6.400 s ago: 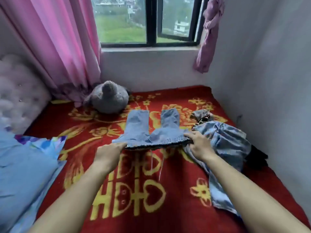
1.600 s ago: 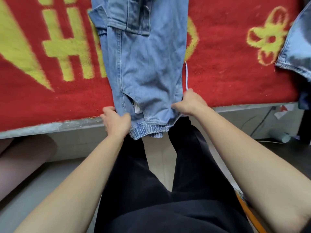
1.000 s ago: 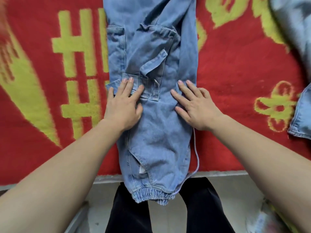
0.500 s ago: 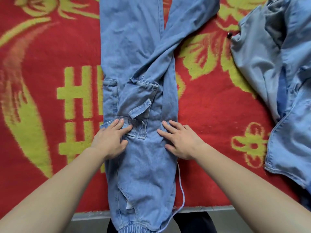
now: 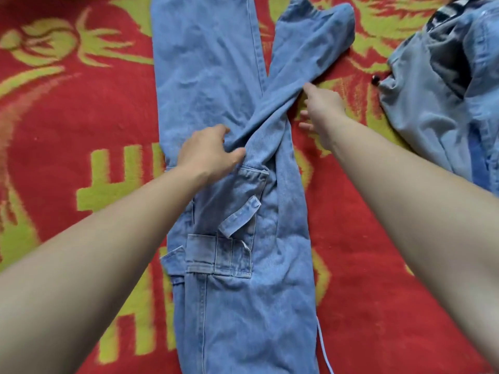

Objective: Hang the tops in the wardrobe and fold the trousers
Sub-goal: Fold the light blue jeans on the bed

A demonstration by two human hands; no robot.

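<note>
Light blue denim cargo trousers (image 5: pixel 235 238) lie lengthwise on the red blanket (image 5: pixel 81 117). One leg rests on the other, and its far end angles off to the right. My left hand (image 5: pixel 209 152) pinches a fold of the upper leg between thumb and fingers, just above the cargo pocket. At that leg's right edge is my right hand (image 5: pixel 321 109), its fingers spread and its fingertips touching the denim. A white drawstring trails off at the lower right of the trousers.
A second pale denim garment (image 5: pixel 445 90) lies crumpled at the right, with a dark striped piece showing at its top. The blanket has yellow patterns and spreads out to the left of the trousers.
Both hands left their flat press near the cargo pocket and moved farther up the trousers. The left now pinches a fold, and the right has reached the upper leg's right edge.
</note>
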